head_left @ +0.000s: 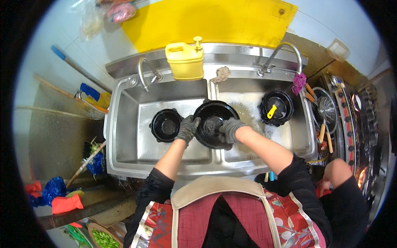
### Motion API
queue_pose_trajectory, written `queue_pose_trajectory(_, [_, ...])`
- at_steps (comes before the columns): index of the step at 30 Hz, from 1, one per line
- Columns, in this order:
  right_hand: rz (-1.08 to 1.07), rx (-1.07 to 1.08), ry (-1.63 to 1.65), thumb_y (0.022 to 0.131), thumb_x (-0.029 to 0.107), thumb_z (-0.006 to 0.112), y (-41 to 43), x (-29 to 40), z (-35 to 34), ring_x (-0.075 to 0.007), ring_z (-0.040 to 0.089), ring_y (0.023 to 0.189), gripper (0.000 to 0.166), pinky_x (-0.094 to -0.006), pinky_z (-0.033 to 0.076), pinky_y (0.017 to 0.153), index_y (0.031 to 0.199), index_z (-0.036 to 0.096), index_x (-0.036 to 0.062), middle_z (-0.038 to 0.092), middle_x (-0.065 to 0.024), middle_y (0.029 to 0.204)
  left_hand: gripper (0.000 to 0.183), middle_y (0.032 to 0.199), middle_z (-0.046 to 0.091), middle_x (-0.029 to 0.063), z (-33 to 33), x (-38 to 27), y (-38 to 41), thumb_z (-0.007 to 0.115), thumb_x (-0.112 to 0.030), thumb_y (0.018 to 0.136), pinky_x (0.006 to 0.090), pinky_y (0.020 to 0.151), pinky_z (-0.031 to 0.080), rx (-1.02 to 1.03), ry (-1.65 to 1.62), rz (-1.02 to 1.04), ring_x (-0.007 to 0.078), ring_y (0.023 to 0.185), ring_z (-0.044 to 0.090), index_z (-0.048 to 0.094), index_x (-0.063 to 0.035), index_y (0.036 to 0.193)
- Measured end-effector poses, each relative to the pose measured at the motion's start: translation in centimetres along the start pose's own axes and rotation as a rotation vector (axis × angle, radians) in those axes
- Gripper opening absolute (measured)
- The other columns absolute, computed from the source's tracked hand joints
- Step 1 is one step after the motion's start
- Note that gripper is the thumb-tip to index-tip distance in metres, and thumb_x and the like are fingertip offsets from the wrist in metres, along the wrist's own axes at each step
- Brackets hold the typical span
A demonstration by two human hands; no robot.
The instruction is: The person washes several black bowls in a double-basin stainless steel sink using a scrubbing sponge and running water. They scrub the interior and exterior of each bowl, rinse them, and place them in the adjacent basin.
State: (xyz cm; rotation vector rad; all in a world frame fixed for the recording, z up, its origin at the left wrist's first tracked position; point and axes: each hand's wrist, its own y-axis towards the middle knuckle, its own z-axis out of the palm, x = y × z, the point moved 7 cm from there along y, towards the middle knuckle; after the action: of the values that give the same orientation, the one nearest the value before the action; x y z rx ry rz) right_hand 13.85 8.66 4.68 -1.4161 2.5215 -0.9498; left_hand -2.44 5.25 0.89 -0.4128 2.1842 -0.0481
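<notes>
Above the divider of the steel double sink (pixel 217 155), my left hand (pixel 188 128), in a dark glove, grips the left rim of a large black bowl (pixel 214 108). My gloved right hand (pixel 230 129) reaches into the right side of that bowl; its fingers are partly hidden, so what it holds cannot be told. A smaller black bowl (pixel 166 125) sits in the left basin beside my left hand. In the right basin, with sudsy water (pixel 248 105), stand nested black bowls (pixel 277 107) with a yellow-handled tool (pixel 271 112) inside.
Behind the basins are two faucets (pixel 143 73) (pixel 280 46), a yellow pump jug (pixel 185 63) and a crumpled cloth (pixel 221 74). A purple cloth (pixel 299 83) hangs at the right faucet. Strainers (pixel 325 108) and a stove (pixel 349 124) with a flame stand right, near another person's arm (pixel 338 173).
</notes>
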Motion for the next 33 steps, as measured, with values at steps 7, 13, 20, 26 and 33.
queue_pose_trajectory(7, [-0.084, -0.668, 0.012, 0.077, 0.026, 0.053, 1.9, 2.7, -2.5, -0.0353, 0.057, 0.090, 0.023, -0.0439, 0.046, 0.077, 0.090, 0.061, 0.0089, 0.059, -0.0196, 0.095, 0.048, 0.082, 0.063, 0.0092, 2.8, 1.7, -1.2, 0.062, -0.043, 0.081, 0.0328, 0.057, 0.052, 0.415, -0.591, -0.242, 0.0192, 0.063, 0.061, 0.058, 0.0000, 0.102])
queue_pose_trajectory(13, [0.050, -0.205, -0.005, 0.070, 0.021, 0.062, -0.2, 2.3, -3.5, -0.0339, 0.055, 0.098, 0.033, -0.0401, 0.046, 0.084, 0.101, 0.061, 0.0103, 0.058, -0.0175, 0.100, 0.041, 0.086, 0.064, 0.0102, 4.1, 2.9, -0.1, 0.064, -0.032, 0.079, 0.0323, 0.073, 0.050, 0.332, -0.323, -0.109, 0.0200, 0.077, 0.061, 0.058, -0.0007, 0.104])
queue_pose_trajectory(20, [0.160, -0.643, 0.108, 0.076, 0.018, 0.058, 2.8, 0.1, -7.3, -0.0351, 0.055, 0.095, 0.023, -0.0423, 0.047, 0.082, 0.098, 0.060, 0.0099, 0.057, -0.0188, 0.102, 0.036, 0.100, 0.063, 0.0181, 3.3, 0.0, -0.6, 0.061, -0.029, 0.078, 0.0365, 0.085, 0.045, 0.163, -0.021, 0.030, 0.0314, 0.096, 0.059, 0.060, -0.0037, 0.104])
queue_pose_trajectory(26, [0.362, -0.592, 0.120, 0.081, 0.030, 0.055, -3.0, -7.3, -7.5, -0.0354, 0.055, 0.097, 0.024, -0.0417, 0.045, 0.085, 0.091, 0.063, 0.0096, 0.059, -0.0192, 0.098, 0.033, 0.094, 0.063, 0.0201, 3.4, 0.1, -0.3, 0.062, -0.026, 0.076, 0.0378, 0.082, 0.046, 0.093, -0.098, -0.037, 0.0349, 0.091, 0.059, 0.061, -0.0014, 0.098])
queue_pose_trajectory(33, [0.126, -0.686, 0.156, 0.083, 0.036, 0.048, -0.8, -4.4, 4.2, -0.0358, 0.054, 0.099, 0.035, -0.0423, 0.042, 0.089, 0.107, 0.057, 0.0125, 0.058, -0.0186, 0.105, 0.031, 0.094, 0.062, 0.0221, 4.1, -4.9, 2.7, 0.058, -0.026, 0.077, 0.0417, 0.081, 0.045, -0.009, 0.113, 0.100, 0.0374, 0.091, 0.058, 0.062, -0.0013, 0.096])
